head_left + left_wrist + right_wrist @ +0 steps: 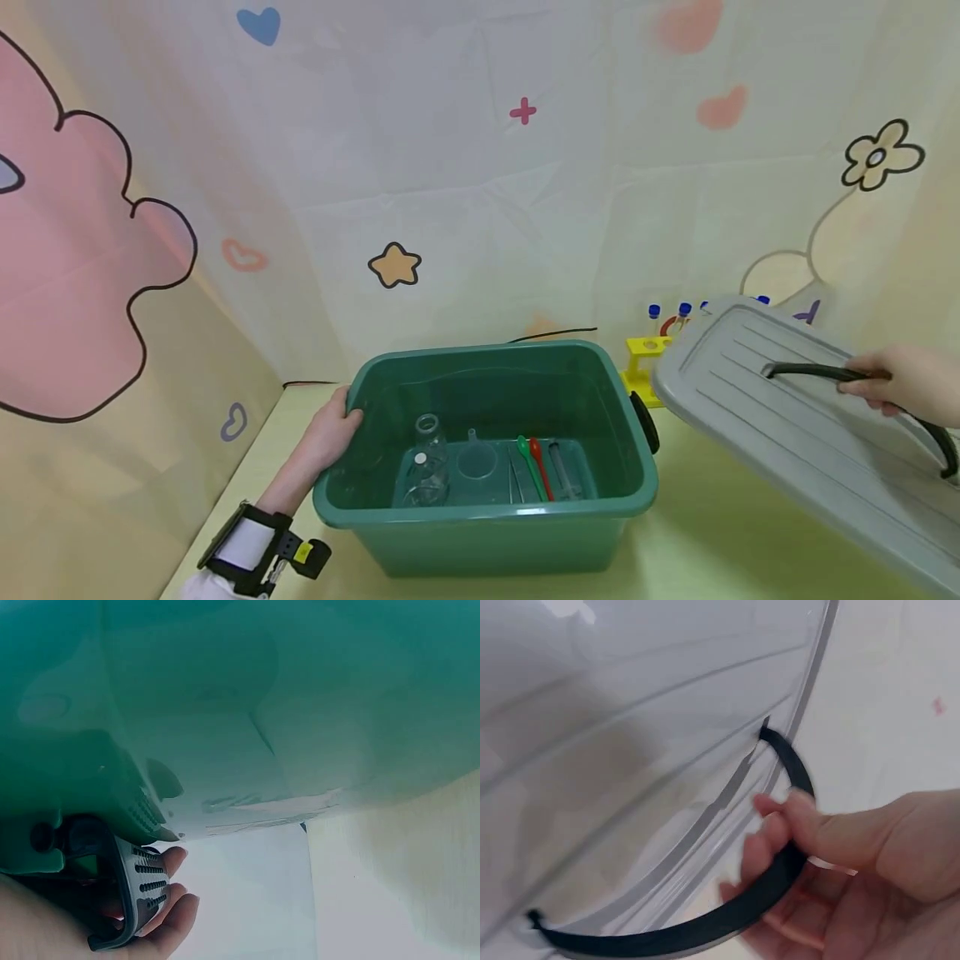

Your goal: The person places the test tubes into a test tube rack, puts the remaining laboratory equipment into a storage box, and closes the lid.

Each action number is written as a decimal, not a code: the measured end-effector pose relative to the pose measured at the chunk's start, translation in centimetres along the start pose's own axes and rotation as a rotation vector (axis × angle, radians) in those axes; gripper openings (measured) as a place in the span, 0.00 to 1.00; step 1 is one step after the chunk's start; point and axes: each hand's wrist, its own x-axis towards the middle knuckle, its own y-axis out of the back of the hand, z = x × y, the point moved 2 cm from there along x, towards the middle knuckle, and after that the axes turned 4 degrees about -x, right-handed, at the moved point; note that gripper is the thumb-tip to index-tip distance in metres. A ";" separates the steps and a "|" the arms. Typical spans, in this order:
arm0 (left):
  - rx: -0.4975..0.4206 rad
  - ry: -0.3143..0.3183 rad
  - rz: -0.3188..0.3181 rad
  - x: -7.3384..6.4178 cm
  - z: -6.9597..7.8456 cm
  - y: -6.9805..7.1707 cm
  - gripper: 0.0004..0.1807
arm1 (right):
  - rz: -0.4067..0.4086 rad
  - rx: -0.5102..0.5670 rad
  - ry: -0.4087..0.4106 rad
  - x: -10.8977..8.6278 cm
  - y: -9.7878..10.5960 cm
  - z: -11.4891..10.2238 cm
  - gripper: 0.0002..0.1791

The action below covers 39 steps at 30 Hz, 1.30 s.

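A green plastic tub (pixel 487 537) stands on the table, its top uncovered. My left hand (pixel 333 429) is at its left side; in the left wrist view the fingers curl round the tub's black side handle (pixel 139 889). Inside lie two clear glass bottles (pixel 427 479), a funnel (pixel 477 460), tweezers (pixel 514 475), a green spoon (pixel 532 468), a red spoon (pixel 542 471) and a syringe (pixel 564 473). To the right, my right hand (pixel 911 383) grips the black strap handle (pixel 697 926) of a grey lid (pixel 787 417), which is tilted beside the tub.
Behind the lid, a yellow rack (pixel 637 379) holds several blue-capped tubes (pixel 654 312), partly hidden. A patterned curtain (pixel 465 217) hangs at the back of the pale green table (pixel 697 533). The tub's right handle (pixel 645 423) is black.
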 end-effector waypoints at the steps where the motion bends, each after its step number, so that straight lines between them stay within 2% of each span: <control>1: 0.002 0.002 0.002 0.0 0.0 0.0 0.22 | 0.020 -0.029 0.018 0.4 0.5 -1.0 0.07; 7: -0.005 0.007 -0.001 0.1 0.0 0.0 0.22 | 0.128 -0.115 0.112 2.5 2.9 -6.8 0.08; 11: -0.033 0.006 -0.012 0.1 -0.2 0.0 0.22 | 0.216 -0.127 0.192 3.7 3.7 -10.0 0.05; 13: -0.046 -0.002 -0.012 0.1 -0.2 0.0 0.22 | 0.233 -0.119 0.220 4.4 4.0 -11.5 0.06; 18: -0.123 0.013 -0.028 -0.2 -0.4 0.1 0.23 | 0.212 -0.052 0.280 6.3 4.0 -15.0 0.07; 21: -0.161 0.031 -0.046 -0.1 -0.5 0.2 0.25 | 0.215 -0.081 0.331 7.3 3.8 -17.0 0.05; 24: -0.165 0.038 -0.048 0.1 -0.7 0.3 0.26 | 0.207 -0.094 0.382 8.3 3.2 -19.0 0.03; 30: -0.178 0.073 -0.055 0.2 -0.8 0.8 0.29 | 0.143 -0.010 0.449 10.2 1.5 -22.7 0.07; 39: -0.237 0.138 0.005 -0.4 -1.0 1.5 0.31 | 0.063 -0.050 0.579 12.2 -1.1 -27.9 0.04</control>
